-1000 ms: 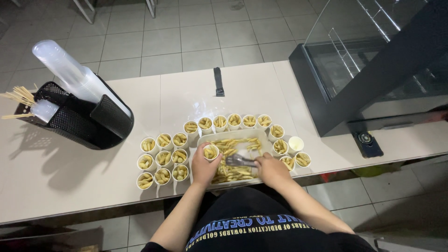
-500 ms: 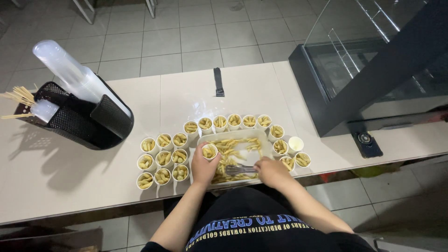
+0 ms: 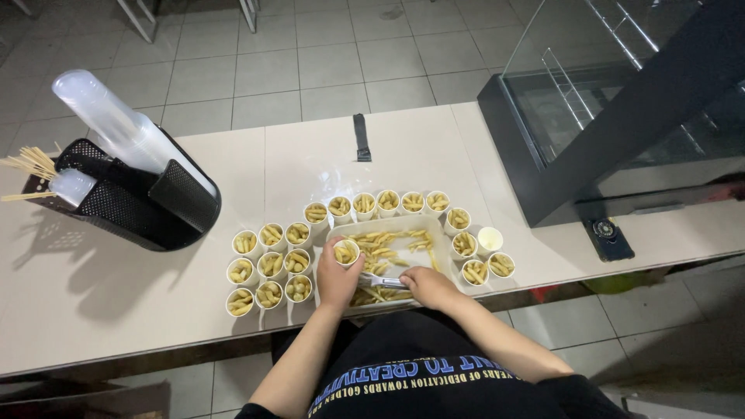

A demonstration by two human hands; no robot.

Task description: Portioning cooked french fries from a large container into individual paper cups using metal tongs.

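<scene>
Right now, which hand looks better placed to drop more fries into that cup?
Probably the right hand: it grips the tongs over the fries tray, while the left hand holds the cup.

Right hand [image 3: 429, 286], tongs [image 3: 382, 281] — seemingly nearer cup [image 3: 346, 252]

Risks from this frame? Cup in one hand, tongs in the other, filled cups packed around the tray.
1. The left hand holds a small cup over the tray; fries from the tongs in the right hand may miss it.
2. Filled cups crowd the left wrist; a nudge might topple them.
</scene>
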